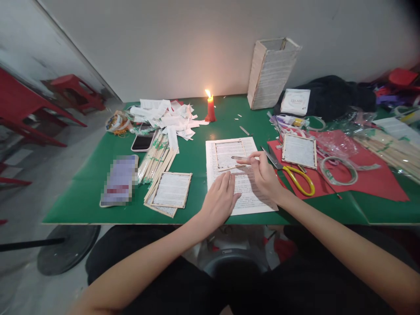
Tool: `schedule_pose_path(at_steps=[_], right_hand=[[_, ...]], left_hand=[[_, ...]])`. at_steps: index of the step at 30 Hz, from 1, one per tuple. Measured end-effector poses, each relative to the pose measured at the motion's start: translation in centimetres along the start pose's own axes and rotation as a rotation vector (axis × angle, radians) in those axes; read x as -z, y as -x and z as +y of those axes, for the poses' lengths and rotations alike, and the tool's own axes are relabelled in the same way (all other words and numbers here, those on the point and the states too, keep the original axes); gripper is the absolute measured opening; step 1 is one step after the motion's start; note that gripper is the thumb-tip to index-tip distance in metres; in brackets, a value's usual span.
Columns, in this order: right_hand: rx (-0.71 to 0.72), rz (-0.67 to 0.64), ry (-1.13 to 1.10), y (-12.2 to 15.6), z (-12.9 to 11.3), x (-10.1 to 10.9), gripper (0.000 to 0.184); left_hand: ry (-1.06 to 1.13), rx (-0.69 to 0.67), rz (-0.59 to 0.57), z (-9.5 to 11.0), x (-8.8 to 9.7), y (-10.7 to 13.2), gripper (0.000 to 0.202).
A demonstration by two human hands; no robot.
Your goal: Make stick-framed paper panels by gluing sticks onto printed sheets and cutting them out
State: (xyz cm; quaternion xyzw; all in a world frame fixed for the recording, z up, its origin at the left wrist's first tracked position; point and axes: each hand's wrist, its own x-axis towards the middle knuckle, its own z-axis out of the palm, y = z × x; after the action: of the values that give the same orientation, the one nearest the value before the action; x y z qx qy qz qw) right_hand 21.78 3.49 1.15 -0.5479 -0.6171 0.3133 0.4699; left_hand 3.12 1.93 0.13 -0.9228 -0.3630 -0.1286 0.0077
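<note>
Wooden stick between right fingers

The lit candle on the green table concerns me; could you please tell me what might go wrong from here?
The candle burns right beside loose paper scraps, so a nudge could ignite them. The scissors lie close to the right hand holding a thin stick; a sideways reach might catch the blades.

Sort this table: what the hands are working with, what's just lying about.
In hand: left hand pressing the white printed paper sheet; right hand holding a thin wooden stick at the square wooden-stick frame.
Lying about: lit red candle, yellow-handled scissors, black smartphone, white paper scraps.
</note>
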Motion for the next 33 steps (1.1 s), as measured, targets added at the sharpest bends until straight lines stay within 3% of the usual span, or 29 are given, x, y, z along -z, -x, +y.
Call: schedule_pose_path(at_steps=[8,17,33], right_hand=[[0.033,-0.016,0.070,0.0,0.2,0.0,0.024],[0.037,0.000,0.085,0.0,0.2,-0.1,0.027],[0.018,0.012,0.084,0.2,0.2,0.0,0.025]], left_hand=[[-0.025,0.053,-0.032,-0.5,-0.3,-0.2,0.061],[0.021,0.052,-0.037,-0.9,-1.0,-0.3,0.062],[0.050,0.066,-0.076,-0.8,-0.7,-0.5,0.062]])
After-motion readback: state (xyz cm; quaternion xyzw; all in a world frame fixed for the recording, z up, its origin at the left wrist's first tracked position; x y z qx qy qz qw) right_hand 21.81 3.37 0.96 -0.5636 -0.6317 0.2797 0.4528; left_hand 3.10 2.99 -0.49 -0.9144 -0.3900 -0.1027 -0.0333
